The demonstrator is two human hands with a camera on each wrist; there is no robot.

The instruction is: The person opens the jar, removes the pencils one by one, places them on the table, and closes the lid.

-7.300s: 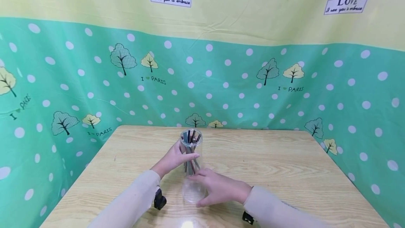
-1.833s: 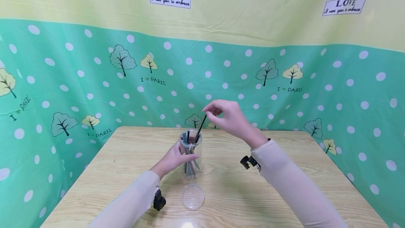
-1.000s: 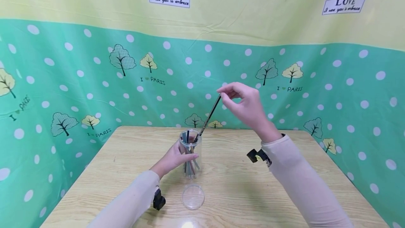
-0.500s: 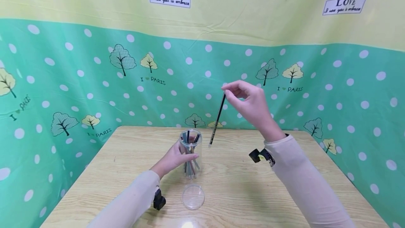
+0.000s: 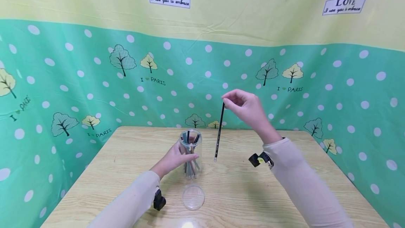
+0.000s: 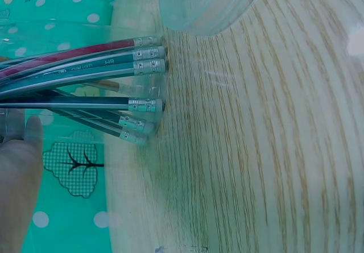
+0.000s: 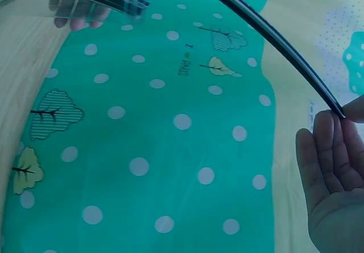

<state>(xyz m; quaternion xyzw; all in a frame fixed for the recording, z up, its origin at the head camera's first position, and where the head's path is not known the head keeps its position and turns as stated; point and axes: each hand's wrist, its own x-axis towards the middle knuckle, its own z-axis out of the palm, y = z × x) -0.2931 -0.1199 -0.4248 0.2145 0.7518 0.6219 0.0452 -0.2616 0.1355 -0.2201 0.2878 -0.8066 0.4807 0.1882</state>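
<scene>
A clear cylindrical jar (image 5: 198, 157) stands on the table with several pencils (image 6: 74, 77) in it, eraser ends down at its base. My left hand (image 5: 174, 157) grips the jar from the left, thumb across its front. Up to the right of the jar, my right hand (image 5: 246, 110) pinches a dark pencil (image 5: 219, 129) by its top end between thumb and fingertips. This pencil hangs almost upright, pale eraser end down, just right of the jar. In the right wrist view the pencil's tip meets the thumb and fingertips. A round clear lid (image 5: 193, 197) lies in front of the jar.
The wooden table (image 5: 142, 140) spreads around the jar. A green and yellow patterned curtain (image 5: 164, 112) closes in the back and both sides. Each sleeve carries a small black wrist camera (image 5: 159, 200).
The lid came off and now lies on the table. My right hand drew the dark pencil up out of the jar, moved right with it, then lowered slightly. The left hand stayed put.
</scene>
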